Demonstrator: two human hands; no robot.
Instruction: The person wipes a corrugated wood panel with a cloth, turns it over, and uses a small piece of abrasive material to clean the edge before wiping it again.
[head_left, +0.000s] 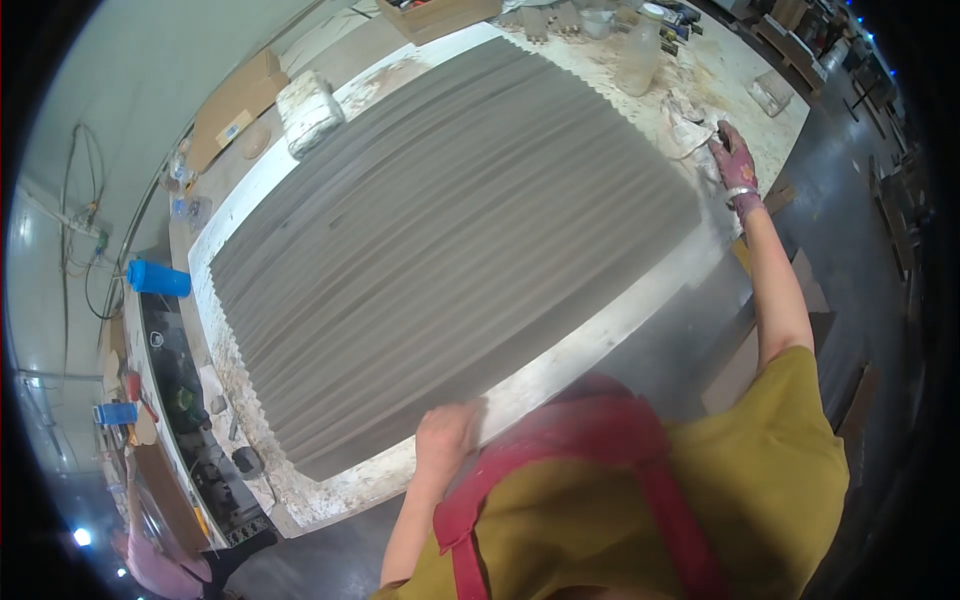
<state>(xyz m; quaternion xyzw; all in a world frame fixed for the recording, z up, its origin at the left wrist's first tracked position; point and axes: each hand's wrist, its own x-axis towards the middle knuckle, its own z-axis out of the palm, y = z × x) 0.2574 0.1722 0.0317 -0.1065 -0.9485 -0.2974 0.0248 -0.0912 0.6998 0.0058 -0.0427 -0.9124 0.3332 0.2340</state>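
Note:
A large grey sheet with wavy ridges and scalloped edges [450, 230] lies across a dusty white board [590, 345]. My bare left hand [448, 437] is closed like a fist at the near edge of the board, below the sheet; its fingertips are hidden. Stretched out to the far right, my right hand [736, 163] wears a pink patterned glove and a pale wristband. Its fingers are curled at the table's right side, against a crumpled white cloth [688, 132]. Whatever lies within those fingers is too small to make out.
Behind the sheet stand a wrapped white block [310, 112], a cardboard box [235, 108] and a cloudy plastic jug [638, 62]. A blue cup [158, 278] sits at the left edge. Another person in pink [165, 565] is at the lower left.

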